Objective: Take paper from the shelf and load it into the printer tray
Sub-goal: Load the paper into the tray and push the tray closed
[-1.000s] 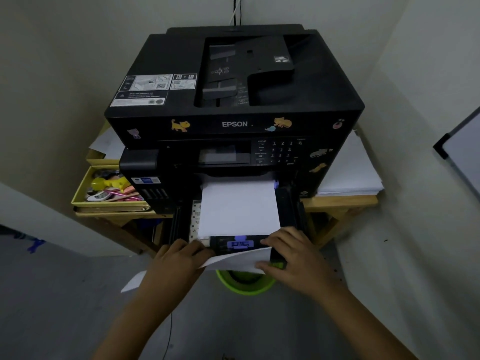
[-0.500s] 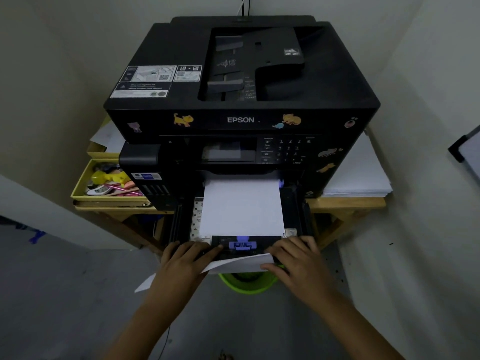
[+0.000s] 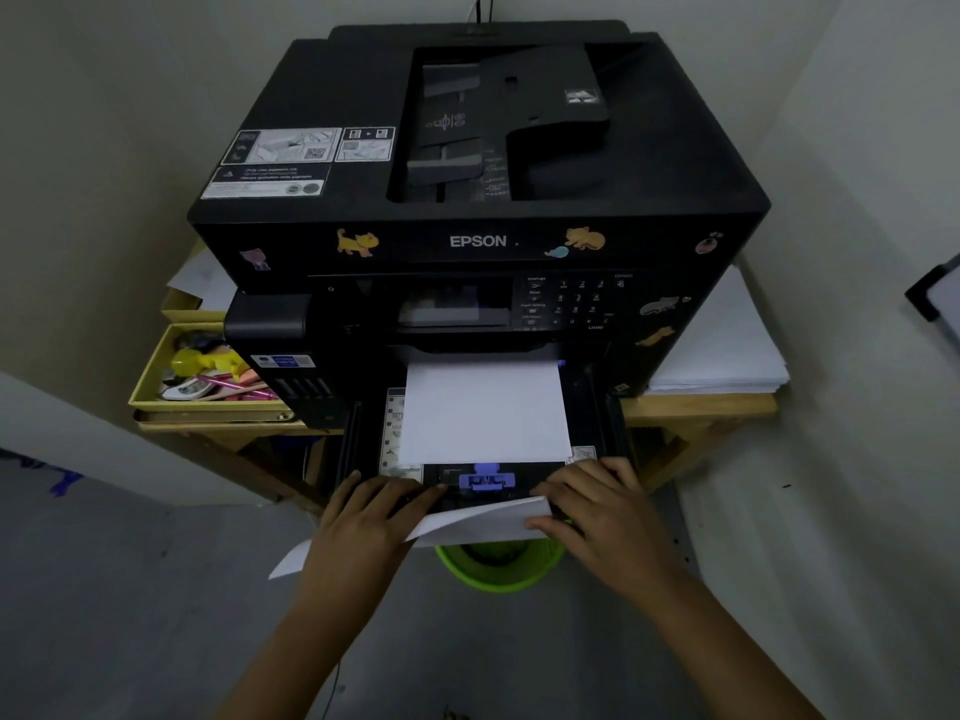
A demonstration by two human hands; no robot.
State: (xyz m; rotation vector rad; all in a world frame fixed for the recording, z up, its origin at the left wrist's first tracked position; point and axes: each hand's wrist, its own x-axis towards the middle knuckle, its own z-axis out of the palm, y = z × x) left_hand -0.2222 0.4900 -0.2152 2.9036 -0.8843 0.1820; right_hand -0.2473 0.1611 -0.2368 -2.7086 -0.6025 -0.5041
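Lying flat in the pulled-out tray (image 3: 605,433) of the black Epson printer (image 3: 478,241), a white stack of paper (image 3: 485,413) sits behind a purple guide clip (image 3: 487,480). A loose sheet (image 3: 478,524) droops across the tray's front edge. The left hand (image 3: 363,522) holds this sheet, fingers extended onto the tray front; the right hand (image 3: 602,511) pinches the sheet's right end with curled fingers. Below hangs a green bin (image 3: 498,566). More paper (image 3: 727,350) is stacked on the wooden shelf (image 3: 696,405) right of the printer, a yellow box (image 3: 156,376) left.
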